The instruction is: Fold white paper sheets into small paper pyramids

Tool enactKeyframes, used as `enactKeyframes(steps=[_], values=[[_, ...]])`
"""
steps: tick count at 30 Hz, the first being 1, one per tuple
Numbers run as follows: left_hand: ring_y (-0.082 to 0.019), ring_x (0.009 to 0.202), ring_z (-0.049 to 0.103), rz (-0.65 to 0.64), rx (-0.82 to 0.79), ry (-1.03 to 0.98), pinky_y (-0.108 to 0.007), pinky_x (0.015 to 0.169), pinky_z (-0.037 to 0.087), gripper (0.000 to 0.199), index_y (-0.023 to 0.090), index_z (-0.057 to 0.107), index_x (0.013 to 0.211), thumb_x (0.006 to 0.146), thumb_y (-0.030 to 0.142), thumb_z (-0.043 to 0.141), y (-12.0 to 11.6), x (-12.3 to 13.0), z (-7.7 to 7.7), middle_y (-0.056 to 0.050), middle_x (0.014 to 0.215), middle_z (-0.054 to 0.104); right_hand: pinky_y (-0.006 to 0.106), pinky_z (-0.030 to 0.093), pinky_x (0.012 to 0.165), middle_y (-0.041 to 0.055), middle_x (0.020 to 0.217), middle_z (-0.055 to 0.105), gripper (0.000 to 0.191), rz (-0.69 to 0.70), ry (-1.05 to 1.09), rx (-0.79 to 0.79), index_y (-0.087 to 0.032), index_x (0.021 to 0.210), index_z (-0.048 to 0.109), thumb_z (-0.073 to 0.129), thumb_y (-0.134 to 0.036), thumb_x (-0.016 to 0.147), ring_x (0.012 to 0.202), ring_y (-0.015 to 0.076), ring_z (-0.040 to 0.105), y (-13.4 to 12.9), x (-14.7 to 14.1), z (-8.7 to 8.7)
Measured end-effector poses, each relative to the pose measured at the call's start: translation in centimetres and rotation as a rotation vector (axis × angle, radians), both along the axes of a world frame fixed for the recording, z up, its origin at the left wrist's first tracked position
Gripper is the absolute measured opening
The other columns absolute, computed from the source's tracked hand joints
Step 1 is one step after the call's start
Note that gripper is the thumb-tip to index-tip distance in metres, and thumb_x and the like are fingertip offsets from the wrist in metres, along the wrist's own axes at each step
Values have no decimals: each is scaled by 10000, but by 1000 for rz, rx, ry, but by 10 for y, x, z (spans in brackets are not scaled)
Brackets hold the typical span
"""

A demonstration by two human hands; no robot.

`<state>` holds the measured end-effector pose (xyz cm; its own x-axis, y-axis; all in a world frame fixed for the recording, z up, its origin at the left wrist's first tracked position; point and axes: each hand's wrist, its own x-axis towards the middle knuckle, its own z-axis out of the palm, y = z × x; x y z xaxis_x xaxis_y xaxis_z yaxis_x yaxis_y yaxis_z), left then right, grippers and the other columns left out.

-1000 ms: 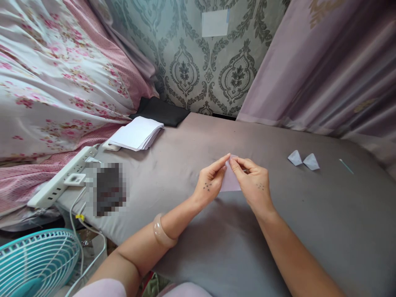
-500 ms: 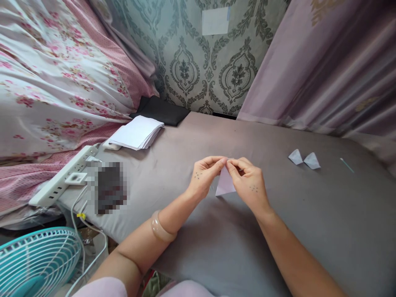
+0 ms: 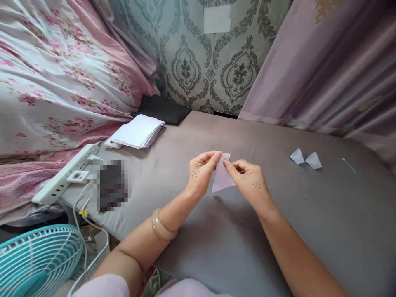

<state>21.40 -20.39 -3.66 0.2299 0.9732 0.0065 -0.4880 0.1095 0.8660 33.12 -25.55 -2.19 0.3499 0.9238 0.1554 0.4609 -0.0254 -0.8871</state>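
Between my two hands is a small folded piece of pale pink paper, held up just above the table. My left hand pinches its top left edge between thumb and fingers. On the other side, my right hand grips the right edge, with the thumb lying on the paper's face. The lower part of the paper tapers to a pointed corner at the left. My right fingers hide its right side. To the right on the table lie two small folded white paper pieces, side by side.
A stack of white paper lies at the back left, before a black folded cloth. A white power strip runs along the left edge, beside a blurred-out dark object. A cotton swab lies far right; a turquoise fan stands lower left.
My hands have moved slightly apart. The right thumb has slid down from the paper's top, so more of the paper's upper end shows.
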Motion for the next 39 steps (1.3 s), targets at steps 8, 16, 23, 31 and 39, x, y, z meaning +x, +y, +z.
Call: enactKeyframes(steps=[8, 16, 23, 31, 39], values=[[-130, 739, 627, -123, -144, -110, -264, 713, 478, 240, 160, 747, 811, 669, 343, 813, 5, 0, -1, -47, 812, 714, 349, 511, 790, 70, 915, 713, 348, 74, 234, -6, -191, 938, 678, 749, -426, 691, 862, 200, 656, 8, 14, -2], [-101, 724, 565, -95, -118, -35, -243, 716, 420, 179, 184, 760, 752, 680, 341, 805, 7, 0, -6, -20, 781, 694, 401, 506, 909, 71, 1008, 735, 354, 264, 435, -110, -208, 1008, 705, 739, -413, 722, 977, 231, 672, 5, 14, 2], [-112, 752, 576, -50, -28, 7, -255, 752, 436, 153, 197, 766, 775, 715, 336, 782, 4, 1, -9, -22, 799, 701, 294, 489, 666, 24, 812, 722, 302, 240, 400, -170, -185, 897, 726, 726, -433, 725, 734, 166, 651, 4, 8, 0], [-96, 680, 550, -6, -29, 38, -242, 688, 436, 169, 178, 749, 736, 696, 338, 786, 5, 1, -9, -16, 746, 680, 282, 472, 618, 22, 752, 707, 291, 235, 344, -180, -176, 825, 724, 735, -441, 707, 668, 154, 625, 5, 9, -4], [-103, 719, 558, -41, -49, 23, -250, 721, 428, 161, 174, 743, 752, 703, 323, 781, 6, 4, -13, -21, 774, 681, 305, 514, 669, 33, 772, 712, 306, 136, 434, -34, -184, 871, 717, 757, -425, 687, 704, 163, 653, 7, 4, -10]])
